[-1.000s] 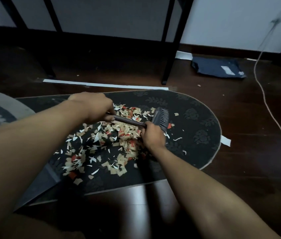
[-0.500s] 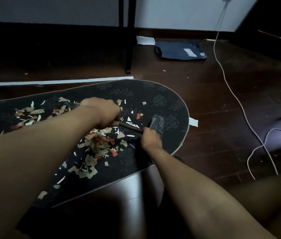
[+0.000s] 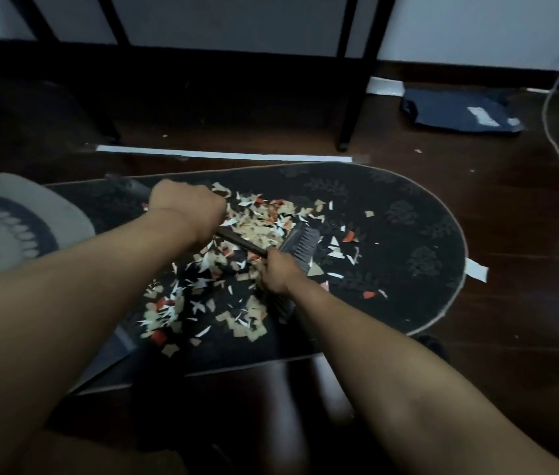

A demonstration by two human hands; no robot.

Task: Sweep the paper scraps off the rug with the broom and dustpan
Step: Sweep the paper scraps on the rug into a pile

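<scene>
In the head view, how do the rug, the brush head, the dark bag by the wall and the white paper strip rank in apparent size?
1. rug
2. dark bag, though it lies farther away
3. white paper strip
4. brush head, nearly equal to the strip

Two bare forearms reaching in from the near edge

The person is wearing no sleeves, gloves, watch or rings that are showing; left hand (image 3: 187, 210) and right hand (image 3: 280, 270) are looking plain, both arms smooth and unmarked.

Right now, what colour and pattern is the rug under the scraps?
The rug is black or very dark, with faint leaf-like motifs and a pale edge, seen in the head view.
</scene>
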